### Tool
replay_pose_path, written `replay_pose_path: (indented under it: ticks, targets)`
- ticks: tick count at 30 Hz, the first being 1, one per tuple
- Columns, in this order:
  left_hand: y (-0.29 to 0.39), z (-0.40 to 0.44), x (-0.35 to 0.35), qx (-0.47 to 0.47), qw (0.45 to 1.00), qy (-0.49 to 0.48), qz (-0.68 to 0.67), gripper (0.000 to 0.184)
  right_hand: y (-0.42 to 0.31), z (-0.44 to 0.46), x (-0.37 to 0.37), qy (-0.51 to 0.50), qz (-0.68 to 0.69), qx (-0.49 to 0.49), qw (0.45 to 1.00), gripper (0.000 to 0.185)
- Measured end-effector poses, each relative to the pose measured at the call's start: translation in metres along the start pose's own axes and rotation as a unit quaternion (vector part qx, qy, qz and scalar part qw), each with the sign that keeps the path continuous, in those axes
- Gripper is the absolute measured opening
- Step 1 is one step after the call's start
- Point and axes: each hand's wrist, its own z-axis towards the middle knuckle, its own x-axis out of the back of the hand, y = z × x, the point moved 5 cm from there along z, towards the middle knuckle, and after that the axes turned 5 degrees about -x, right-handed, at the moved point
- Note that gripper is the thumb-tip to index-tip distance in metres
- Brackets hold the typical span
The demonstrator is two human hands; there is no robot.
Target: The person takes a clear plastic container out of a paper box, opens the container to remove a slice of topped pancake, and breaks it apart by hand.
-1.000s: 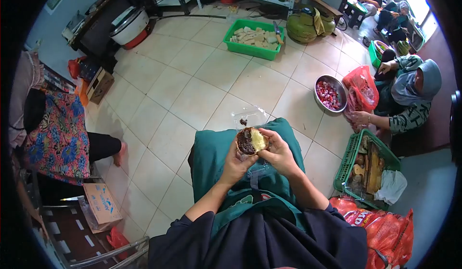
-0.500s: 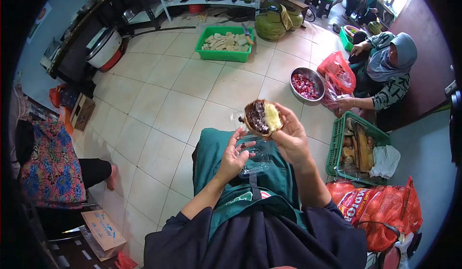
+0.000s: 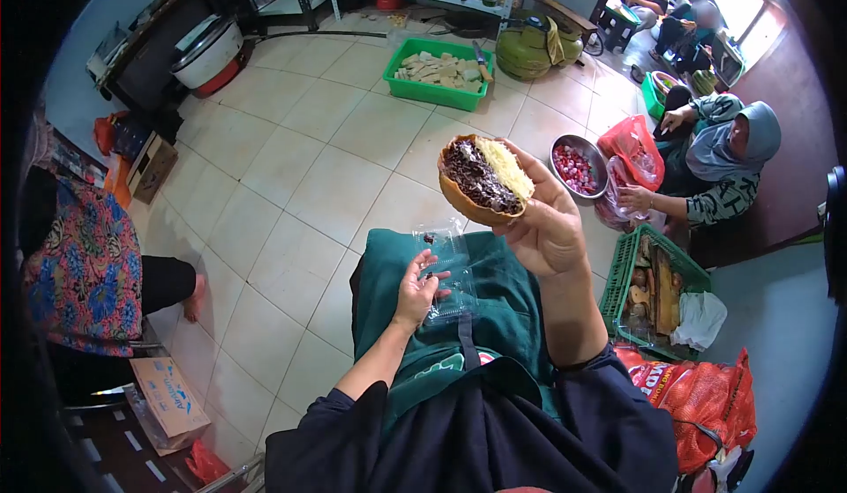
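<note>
My right hand point(image 3: 549, 228) grips a small round pancake point(image 3: 476, 204) by its right edge, raised in front of me. Its topping faces the camera: dark chocolate sprinkles on one side, pale yellow shreds like grated cheese on the other. A clear plastic clamshell box point(image 3: 448, 239) lies opened out on my lap, over the green apron point(image 3: 388, 264). My left hand point(image 3: 419, 292) is at the box, fingers apart and holding nothing. Small dark crumbs show on its fingers and in the box. Whether that hand presses on the plastic I cannot tell.
To the right, a seated person point(image 3: 728, 153) works beside a red plastic bag point(image 3: 635, 151) and a steel bowl of red pieces point(image 3: 578, 167). Nearer are a green crate point(image 3: 609, 295) and a red net sack point(image 3: 706, 396). A green tray point(image 3: 432, 94) stands ahead.
My right hand has lifted the pancake upward, tilting its topping more toward the camera. My left hand has moved slightly down and left at the box. The view has shifted a little.
</note>
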Motion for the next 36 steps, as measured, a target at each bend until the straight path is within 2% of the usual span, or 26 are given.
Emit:
replay_pose_path:
  ticks: [7,10,11,14,15,17,18,21,24,33,35,36]
  targets:
    - [0.004,-0.007,0.007,0.003,1.0,0.014,-0.005,0.051,0.021,0.019,-0.024,-0.099,0.132,-0.05,0.985,0.071]
    - [-0.006,-0.005,0.012,-0.002,1.0,0.007,-0.026,0.053,0.029,0.019,-0.029,-0.094,0.118,-0.087,0.985,0.079]
    - [-0.01,-0.004,0.015,-0.003,0.999,0.003,-0.032,0.054,0.031,0.019,-0.032,-0.113,0.186,-0.098,0.971,0.071]
    - [-0.012,-0.005,0.017,-0.006,1.0,-0.005,-0.006,0.053,0.033,0.012,-0.048,-0.127,0.189,-0.105,0.968,0.073]
    - [-0.005,-0.008,0.013,-0.044,0.998,0.032,0.014,0.052,0.034,0.008,-0.05,-0.134,0.199,-0.129,0.962,0.073]
    - [0.0,-0.005,0.008,-0.126,0.99,-0.022,0.056,0.05,0.035,0.0,-0.063,-0.175,0.203,-0.129,0.955,0.075]
    - [-0.009,0.0,0.011,-0.091,0.995,-0.011,-0.046,0.049,0.036,-0.004,-0.067,-0.188,0.186,-0.133,0.955,0.075]
    - [-0.016,0.003,0.019,-0.099,0.992,0.009,0.078,0.048,0.04,-0.017,-0.077,-0.226,0.201,-0.171,0.938,0.077]
    - [-0.009,-0.001,0.013,-0.04,0.999,-0.002,0.002,0.049,0.039,-0.025,-0.083,-0.249,0.208,-0.193,0.926,0.075]
    - [-0.009,0.004,0.008,-0.006,0.999,0.002,-0.035,0.052,0.034,-0.027,-0.086,-0.311,0.256,-0.188,0.896,0.073]
    - [-0.057,0.028,0.043,-0.188,0.962,-0.132,0.149,0.052,0.032,-0.027,-0.087,-0.292,0.24,-0.19,0.906,0.069]
    - [-0.063,0.028,0.045,-0.187,0.962,-0.137,0.142,0.052,0.032,-0.027,-0.087,-0.282,0.231,-0.191,0.911,0.067]
